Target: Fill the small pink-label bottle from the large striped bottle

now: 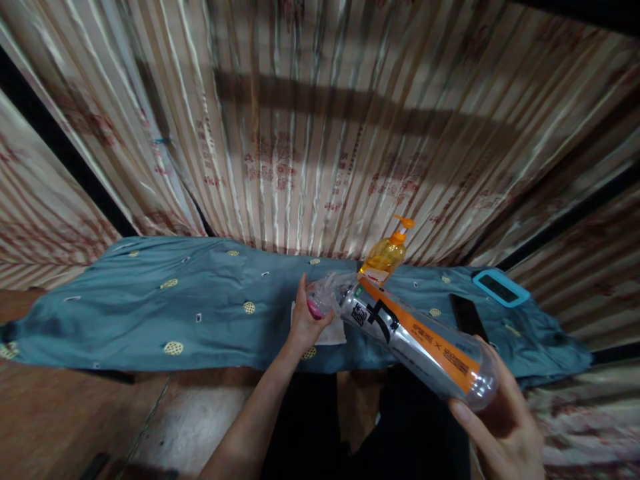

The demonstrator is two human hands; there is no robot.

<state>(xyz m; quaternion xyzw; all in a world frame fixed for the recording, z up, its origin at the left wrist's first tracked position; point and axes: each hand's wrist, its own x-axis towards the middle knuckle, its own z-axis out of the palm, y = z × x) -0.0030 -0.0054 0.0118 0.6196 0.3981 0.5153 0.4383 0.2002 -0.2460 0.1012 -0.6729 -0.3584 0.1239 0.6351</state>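
Observation:
My right hand (505,407) grips a large clear plastic bottle (410,333) near its base. The bottle has a silver and orange label and is tilted, its neck end lower in depth and pointing left toward my other hand. My left hand (303,327) is closed around a small clear container (320,297) with a pink part. The bottle's neck end meets or overlaps this container; whether they touch I cannot tell. Beneath my left hand lies a white sheet (333,335), partly covered. Behind the bottle stands an orange pump bottle (385,257) holding amber liquid.
A teal cloth with yellow patterns (215,293) covers the long narrow table. Toward its right end lie a dark phone (467,315) and a blue-framed digital clock or timer (501,288). Striped curtains (300,133) hang behind and at both sides.

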